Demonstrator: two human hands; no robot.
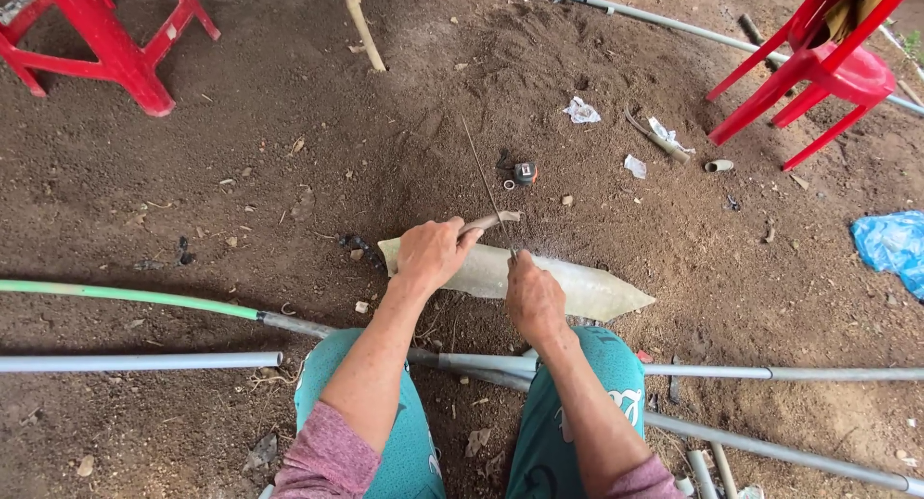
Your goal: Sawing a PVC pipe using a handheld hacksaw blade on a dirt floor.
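A pale, boat-shaped dried leaf sheath (pixel 587 287) lies flat on the dirt in front of my knees. My left hand (pixel 433 252) is closed around a knife handle (pixel 493 220) over the sheath's left part. My right hand (pixel 534 299) pinches a thin dark stick (pixel 484 177) that slants up and away from the sheath's middle. The knife's blade is hidden between the two hands.
Grey pipes (pixel 144 361) and a green pipe (pixel 125 295) cross the ground near my legs. Red plastic stools stand at the far left (pixel 106 37) and far right (pixel 818 66). A blue plastic bag (pixel 890 244), paper scraps and a small tape roll (pixel 523 173) lie scattered.
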